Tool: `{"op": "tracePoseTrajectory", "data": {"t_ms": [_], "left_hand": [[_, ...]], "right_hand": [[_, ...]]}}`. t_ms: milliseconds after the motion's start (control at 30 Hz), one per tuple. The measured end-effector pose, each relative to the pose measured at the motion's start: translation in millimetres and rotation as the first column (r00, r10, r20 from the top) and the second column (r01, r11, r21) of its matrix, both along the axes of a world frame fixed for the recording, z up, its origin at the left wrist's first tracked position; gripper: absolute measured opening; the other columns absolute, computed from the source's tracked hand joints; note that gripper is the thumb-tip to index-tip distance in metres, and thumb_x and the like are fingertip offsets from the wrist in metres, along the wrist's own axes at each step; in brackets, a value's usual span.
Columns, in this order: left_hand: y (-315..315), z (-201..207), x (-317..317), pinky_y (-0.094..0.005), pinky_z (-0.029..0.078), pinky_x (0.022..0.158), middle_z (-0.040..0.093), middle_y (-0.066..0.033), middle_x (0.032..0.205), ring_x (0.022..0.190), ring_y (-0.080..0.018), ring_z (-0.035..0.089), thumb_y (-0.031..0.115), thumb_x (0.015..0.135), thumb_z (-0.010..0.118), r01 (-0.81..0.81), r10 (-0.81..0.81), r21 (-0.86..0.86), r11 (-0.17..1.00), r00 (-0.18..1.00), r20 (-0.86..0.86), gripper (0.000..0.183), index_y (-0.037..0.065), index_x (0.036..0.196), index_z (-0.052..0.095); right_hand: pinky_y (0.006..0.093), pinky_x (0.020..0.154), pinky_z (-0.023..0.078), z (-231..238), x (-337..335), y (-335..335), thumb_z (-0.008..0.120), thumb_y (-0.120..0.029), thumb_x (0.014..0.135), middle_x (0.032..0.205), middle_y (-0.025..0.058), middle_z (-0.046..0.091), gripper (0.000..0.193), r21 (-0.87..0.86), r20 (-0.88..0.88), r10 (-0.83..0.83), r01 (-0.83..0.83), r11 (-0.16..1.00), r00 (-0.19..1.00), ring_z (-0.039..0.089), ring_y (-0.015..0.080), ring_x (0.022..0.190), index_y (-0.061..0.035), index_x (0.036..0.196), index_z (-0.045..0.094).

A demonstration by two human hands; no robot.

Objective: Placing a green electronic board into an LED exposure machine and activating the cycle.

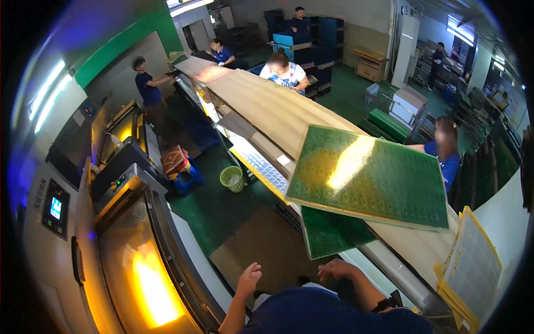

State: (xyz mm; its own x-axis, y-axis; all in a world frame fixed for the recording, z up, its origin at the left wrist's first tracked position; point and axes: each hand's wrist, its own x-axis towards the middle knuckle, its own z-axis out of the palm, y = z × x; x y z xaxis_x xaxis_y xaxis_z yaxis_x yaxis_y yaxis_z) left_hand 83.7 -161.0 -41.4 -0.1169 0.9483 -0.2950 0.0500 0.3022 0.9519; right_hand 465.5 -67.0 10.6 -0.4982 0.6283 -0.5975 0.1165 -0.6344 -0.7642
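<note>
Head view: left hand (248, 278) and right hand (338, 269) raised, fingers bent, loosely parted. Lower dark-green flat patterned panel (332, 232) lies just beyond the right

A yellow-green basket (237, 187) stands near a red-topped blue stool (188, 176).

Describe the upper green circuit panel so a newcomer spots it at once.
Find the long beige worktable crossing the room diagonally. Over its near end, the upper circuit panel overlaps a darker circuit panel. A bright, yellowish glare streak across its green, patterned face sets it apart.
</note>
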Motion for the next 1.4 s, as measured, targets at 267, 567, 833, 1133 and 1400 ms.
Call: {"op": "tracePoseTrajectory", "data": {"t_ms": [267,567,833,1133,1400], "left_hand": [[54,22,-10,-0.0265,0.048,0.090,0.061,-0.0105,0.130,0.110,-0.0148,0.060,0.016,0.096,0.061,0.065,-0.062,-0.184,0.981,0.998,0.025,0.052,-0.004,0.142,0.045],[137,106,-43,-0.0365,0.051,0.093,0.060,-0.0107,0.134,0.112,-0.0224,0.062,0.037,0.099,0.056,0.150,-0.124,-0.049,0.987,0.929,0.348,0.059,0.003,0.145,0.043],[171,191,-63,-0.0465,0.052,0.095,0.062,-0.0142,0.127,0.111,-0.0281,0.064,0.038,0.099,0.052,0.232,-0.107,0.004,0.973,0.434,0.895,0.057,-0.001,0.141,0.046],[21,145,-124,-0.0383,0.054,0.085,0.068,-0.0108,0.111,0.098,-0.0205,0.066,0.011,0.088,0.072,-0.468,0.446,0.023,0.884,0.856,0.260,0.035,-0.002,0.119,0.063],[-234,79,-136,-0.0373,0.054,0.080,0.069,-0.0122,0.107,0.092,-0.0215,0.067,0.016,0.090,0.070,-0.962,0.946,-0.098,0.257,0.229,0.230,0.035,-0.002,0.119,0.063]], "right_hand": [[0.0407,0.086,0.055,106,-115,119,0.064,-0.026,0.096,0.120,0.0132,0.060,0.047,0.046,-0.615,-0.590,0.771,0.635,0.523,0.063,0.0258,0.106,-0.0008,0.132,0.048],[0.0416,0.081,0.057,88,-66,33,0.070,-0.010,0.088,0.114,0.0120,0.065,0.039,-0.061,-0.415,-0.559,0.591,0.804,0.718,0.066,0.0256,0.098,-0.0008,0.124,0.057],[0.0343,0.090,0.051,124,-3,-10,0.069,-0.014,0.088,0.109,0.0092,0.069,0.034,0.152,-0.201,-0.422,0.454,0.878,0.884,0.065,0.0193,0.100,0.0028,0.117,0.064],[0.0301,0.082,0.050,63,-123,72,0.068,-0.016,0.092,0.101,0.0050,0.067,0.030,0.223,-0.011,0.050,-0.046,0.974,0.999,0.062,0.0131,0.091,0.0029,0.115,0.062],[0.0304,0.077,0.049,38,-353,31,0.063,-0.017,0.094,0.093,0.0033,0.066,0.027,0.222,0.055,0.716,-0.707,0.671,0.696,0.061,0.0134,0.083,0.0032,0.112,0.064]]}}
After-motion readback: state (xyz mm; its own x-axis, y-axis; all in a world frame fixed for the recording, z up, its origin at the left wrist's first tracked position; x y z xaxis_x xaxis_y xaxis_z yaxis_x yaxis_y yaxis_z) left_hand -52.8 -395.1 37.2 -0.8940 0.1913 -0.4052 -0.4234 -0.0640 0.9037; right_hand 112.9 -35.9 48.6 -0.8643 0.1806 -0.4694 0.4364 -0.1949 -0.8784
